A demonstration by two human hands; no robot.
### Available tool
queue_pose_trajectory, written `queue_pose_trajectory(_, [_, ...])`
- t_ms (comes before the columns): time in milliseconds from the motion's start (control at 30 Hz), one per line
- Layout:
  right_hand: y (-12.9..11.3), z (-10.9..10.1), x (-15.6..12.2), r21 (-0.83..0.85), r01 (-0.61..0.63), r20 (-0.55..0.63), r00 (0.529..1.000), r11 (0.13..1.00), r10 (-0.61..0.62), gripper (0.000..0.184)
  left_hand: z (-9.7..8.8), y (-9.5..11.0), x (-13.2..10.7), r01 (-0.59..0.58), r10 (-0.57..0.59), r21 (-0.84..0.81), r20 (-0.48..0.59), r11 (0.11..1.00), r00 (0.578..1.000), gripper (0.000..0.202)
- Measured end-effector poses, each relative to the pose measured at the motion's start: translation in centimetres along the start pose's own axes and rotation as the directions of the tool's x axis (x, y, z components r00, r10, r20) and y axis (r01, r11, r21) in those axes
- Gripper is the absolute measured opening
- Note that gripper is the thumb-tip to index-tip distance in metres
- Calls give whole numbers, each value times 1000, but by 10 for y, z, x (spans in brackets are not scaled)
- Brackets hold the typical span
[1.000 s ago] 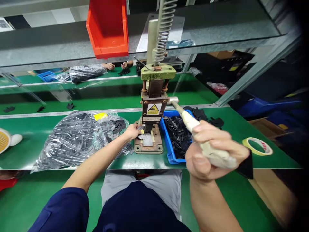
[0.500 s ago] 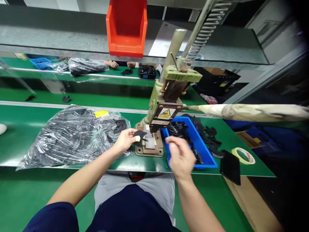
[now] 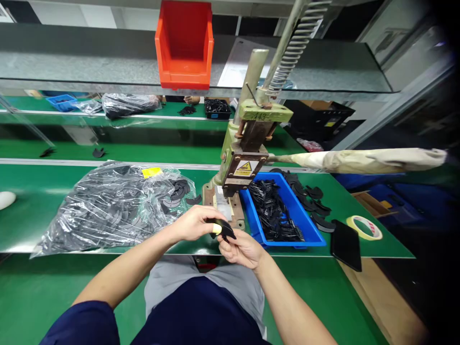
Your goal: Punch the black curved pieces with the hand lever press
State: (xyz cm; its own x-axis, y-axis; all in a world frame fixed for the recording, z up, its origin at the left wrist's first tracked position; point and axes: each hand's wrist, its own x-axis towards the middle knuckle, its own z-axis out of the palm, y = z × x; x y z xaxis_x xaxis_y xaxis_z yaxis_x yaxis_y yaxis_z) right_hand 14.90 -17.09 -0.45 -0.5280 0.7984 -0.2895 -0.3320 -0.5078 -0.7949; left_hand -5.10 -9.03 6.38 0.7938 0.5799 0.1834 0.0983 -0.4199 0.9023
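Located just off the near edge of the green table (image 3: 17, 225), in front of the press (image 3: 247, 143) and above the lap: one small black piece (image 3: 226, 231), pinched between both hands; judged thin, flat and curved, like the parts in the plastic bag (image 3: 108, 203) at left and the blue tray (image 3: 287, 243) at right; judged very light, with some flex, probably rubber or fibre sheet; not fragile, but easy to drop, and easy to bend if squeezed hard; best taken at an edge or one end, thumb on one face and fingertip on the other; matte surface, so little slip expected.

Pose of left hand (image 3: 196, 223): reaching in from the left, forearm low over the table edge, palm down, wrist level; fingers curled and pressed together on the left end of the black piece; yellow fingertip cover (image 3: 216, 229) touching it.

Pose of right hand (image 3: 243, 250): just below and right of the black piece, palm turned up and inward, forearm rising from the near right; thumb and first fingers closed on the right end.

Lever handle (image 3: 359, 160) of the press: wrapped in pale cloth or tape, pointing right, well apart from both hands; loose parts (image 3: 316, 206) just right of the tray; tape roll (image 3: 363, 226) further right.
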Motion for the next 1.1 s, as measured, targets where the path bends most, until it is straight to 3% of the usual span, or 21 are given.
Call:
queue_pose_trajectory(167, [7, 3, -8, -80, 73, -63, 995, 994, -78, 48, 7, 11, 0, -108, 103, 140, 43, 984, 994, 21])
queue_pose_trajectory(300, [21, 7, -8, -217, 168, -175, 962, 962, -207, 42, 13, 13, -2, -188, 173, 247, 82, 951, 982, 21])
queue_pose_trajectory(400, [27, 7, -5, -286, 204, -212, 939, 936, -269, 41, 12, 16, -4, -197, 190, 316, 54, 928, 980, 22])
queue_pose_trajectory(567, [10, 4, -8, -363, 261, -157, 929, 894, -335, 43, 6, 15, -11, -261, 298, 322, -69, 910, 952, 19])
queue_pose_trajectory(733, [-8, 4, -10, -454, 270, -148, 917, 849, -371, 39, 4, 7, -24, -390, 429, 449, 16, 804, 903, 25])
queue_pose_trajectory(967, [-8, 4, -4, -564, 220, -367, 796, 796, -481, 51, -6, 8, -38, -363, 391, 629, 100, 687, 915, 26])
queue_pose_trajectory(1100, [-32, -20, -29, -681, 146, -456, 683, 718, -571, 46, -21, -14, -40, -252, 347, 627, -32, 737, 937, 27])
